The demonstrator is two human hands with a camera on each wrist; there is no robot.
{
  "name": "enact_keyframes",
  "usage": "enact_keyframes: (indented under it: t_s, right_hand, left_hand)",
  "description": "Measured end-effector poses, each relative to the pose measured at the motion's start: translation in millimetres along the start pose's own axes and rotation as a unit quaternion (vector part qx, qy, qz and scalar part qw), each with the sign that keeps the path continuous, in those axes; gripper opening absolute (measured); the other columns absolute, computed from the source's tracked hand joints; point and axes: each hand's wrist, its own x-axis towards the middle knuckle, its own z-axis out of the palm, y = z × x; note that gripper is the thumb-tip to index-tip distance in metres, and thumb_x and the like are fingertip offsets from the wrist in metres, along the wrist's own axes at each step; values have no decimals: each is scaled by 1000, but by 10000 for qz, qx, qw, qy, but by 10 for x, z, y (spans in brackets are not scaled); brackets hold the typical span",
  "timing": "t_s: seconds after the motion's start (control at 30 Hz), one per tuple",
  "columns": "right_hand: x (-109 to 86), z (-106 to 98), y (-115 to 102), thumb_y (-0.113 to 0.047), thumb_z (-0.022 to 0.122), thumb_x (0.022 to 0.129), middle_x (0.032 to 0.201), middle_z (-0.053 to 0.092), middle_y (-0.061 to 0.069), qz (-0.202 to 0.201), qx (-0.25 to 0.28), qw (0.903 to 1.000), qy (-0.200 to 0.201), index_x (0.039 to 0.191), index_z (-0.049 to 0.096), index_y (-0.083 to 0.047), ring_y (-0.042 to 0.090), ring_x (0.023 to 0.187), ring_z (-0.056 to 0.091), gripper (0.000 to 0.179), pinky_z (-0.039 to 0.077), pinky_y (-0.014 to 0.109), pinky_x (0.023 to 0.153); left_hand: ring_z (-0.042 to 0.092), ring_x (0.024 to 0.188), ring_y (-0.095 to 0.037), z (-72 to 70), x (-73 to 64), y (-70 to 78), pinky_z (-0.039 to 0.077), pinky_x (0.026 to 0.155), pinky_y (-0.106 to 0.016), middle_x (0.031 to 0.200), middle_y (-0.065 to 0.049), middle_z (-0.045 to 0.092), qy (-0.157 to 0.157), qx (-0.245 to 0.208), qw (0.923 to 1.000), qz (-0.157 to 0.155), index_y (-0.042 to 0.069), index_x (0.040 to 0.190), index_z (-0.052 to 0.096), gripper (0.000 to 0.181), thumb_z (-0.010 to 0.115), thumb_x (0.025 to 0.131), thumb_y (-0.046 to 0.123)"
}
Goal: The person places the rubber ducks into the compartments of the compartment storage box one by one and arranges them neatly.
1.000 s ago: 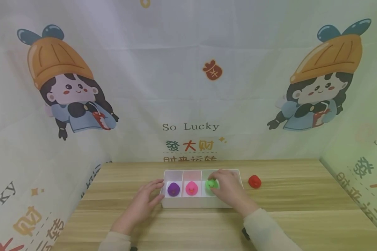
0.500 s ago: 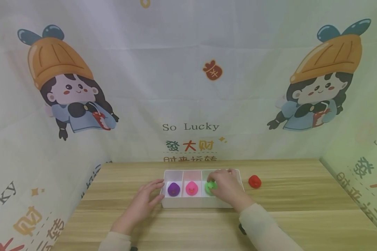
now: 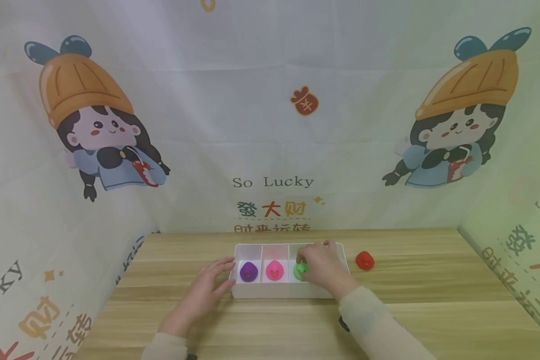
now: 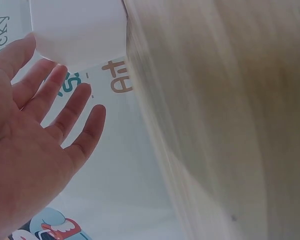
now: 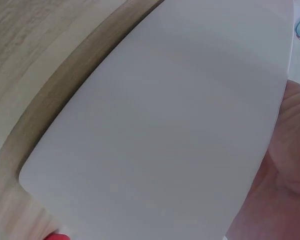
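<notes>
A white box (image 3: 270, 290) with compartments sits on the table. In its leftmost compartment is a purple toy duck (image 3: 249, 271), and beside that a pink toy duck (image 3: 275, 270) has its own section. My right hand (image 3: 326, 265) reaches over the rim and pinches a green toy duck (image 3: 301, 270) low in the third compartment, hiding part of it and the box's right end. At the left end, my left hand (image 3: 204, 286) touches the wall with fingertips, its fingers spread and fairly straight in the left wrist view (image 4: 55, 115).
A red toy duck (image 3: 365, 260) lies on the wooden table (image 3: 270, 330), just right of the box. Behind and at both sides hangs a printed white cloth (image 3: 270, 125) with cartoon figures and lettering.
My right hand has shifted slightly left, and the green duck has moved a little left and down inside its compartment. The left hand and the other ducks stay in place.
</notes>
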Motion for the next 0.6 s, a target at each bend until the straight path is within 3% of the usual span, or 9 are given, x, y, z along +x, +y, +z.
enact_keyframes:
  t_s: [0.2,0.37,0.6]
  right_hand:
    - [5,19,28,-13,90,77,95,75,-4,37,105,9999,-52,97,75,-19,22,100,65,26,32,66,117]
    - [-56,49,64,-15,89,80,112,75,-1,92,723,9973,117,106,75,-20,27,120,63,29,25,68,121]
    - [-185,111,165,-17,86,83,123,73,2,8,1142,9890,943,107,75,-19,30,129,59,26,32,59,119]
  left_hand:
    - [38,149,-40,10,5,3,28,123,-66,161,-6,47,-7,-77,10000,10,5,144,57,47,67,100,20]
    - [38,149,-40,13,1,7,28,123,-67,161,-6,46,-24,-84,10000,-28,6,145,57,48,67,100,20]
    - [36,150,-41,6,3,0,27,123,-67,162,-7,45,-61,-87,9999,-59,6,146,56,48,66,101,20]
